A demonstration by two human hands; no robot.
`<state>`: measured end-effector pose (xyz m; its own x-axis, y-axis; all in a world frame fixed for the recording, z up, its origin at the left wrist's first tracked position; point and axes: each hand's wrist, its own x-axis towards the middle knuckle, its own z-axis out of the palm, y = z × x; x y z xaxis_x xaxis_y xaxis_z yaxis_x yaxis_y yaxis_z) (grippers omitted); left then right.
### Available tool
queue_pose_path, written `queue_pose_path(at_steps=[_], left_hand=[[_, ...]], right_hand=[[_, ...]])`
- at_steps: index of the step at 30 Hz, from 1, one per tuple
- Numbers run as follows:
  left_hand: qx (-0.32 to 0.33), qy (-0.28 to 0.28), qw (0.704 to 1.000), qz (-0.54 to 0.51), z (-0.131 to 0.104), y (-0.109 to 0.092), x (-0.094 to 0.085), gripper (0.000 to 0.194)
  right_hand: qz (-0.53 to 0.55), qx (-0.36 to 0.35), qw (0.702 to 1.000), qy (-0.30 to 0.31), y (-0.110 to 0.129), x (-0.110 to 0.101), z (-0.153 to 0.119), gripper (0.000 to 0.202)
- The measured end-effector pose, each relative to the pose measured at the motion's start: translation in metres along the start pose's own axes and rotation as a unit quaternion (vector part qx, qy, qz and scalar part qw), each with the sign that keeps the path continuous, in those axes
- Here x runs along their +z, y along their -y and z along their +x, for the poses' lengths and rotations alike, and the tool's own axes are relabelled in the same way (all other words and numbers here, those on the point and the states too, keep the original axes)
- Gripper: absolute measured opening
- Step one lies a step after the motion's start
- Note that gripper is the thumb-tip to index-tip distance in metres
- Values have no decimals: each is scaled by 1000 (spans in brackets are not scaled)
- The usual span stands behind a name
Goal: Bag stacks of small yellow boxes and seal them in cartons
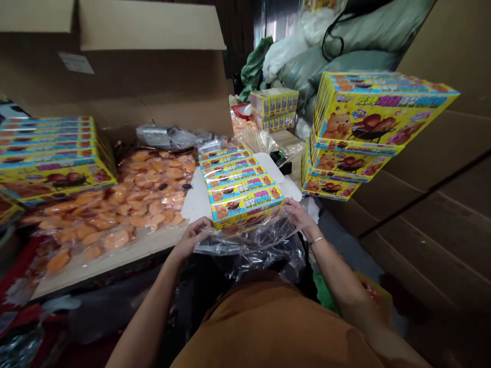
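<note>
A person in an orange-brown top works at a cluttered table, both forearms stretched forward. In front of the body, the left hand and the right hand each pinch an edge of a clear plastic bag between thumb and fingers, spreading it wide; its loose folds hang toward the lap. A thin bracelet circles the right wrist.

Just beyond the bag's edge, between the hands, lies a row of yellow boxes, packed side by side and printed with brown bears and a grill. The right fingertips are at the row's near right corner; I cannot tell whether the nearest box sits inside the bag. White card shows on both sides beneath the row.

To the left, orange pieces in clear wrappers are heaped across the table, with wrapped packs of the same boxes beyond them. To the right rises a leaning stack of wrapped box packs. Behind are a large open cardboard carton, a smaller pair of stacked yellow packs, and bulging sacks.
</note>
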<state>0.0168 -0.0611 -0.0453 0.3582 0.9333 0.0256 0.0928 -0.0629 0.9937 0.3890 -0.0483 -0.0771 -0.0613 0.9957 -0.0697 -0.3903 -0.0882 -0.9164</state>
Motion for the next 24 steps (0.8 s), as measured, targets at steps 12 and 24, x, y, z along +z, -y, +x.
queue_pose_path(at_steps=[12,24], left_hand=[[92,-68,991,-65,8,-44,4,46],[111,-294,942,-114,93,-37,9,40]], right_hand=[[-8,-57,995,87,35,8,7,40],[-19,-78,997,17,49,56,66,36]])
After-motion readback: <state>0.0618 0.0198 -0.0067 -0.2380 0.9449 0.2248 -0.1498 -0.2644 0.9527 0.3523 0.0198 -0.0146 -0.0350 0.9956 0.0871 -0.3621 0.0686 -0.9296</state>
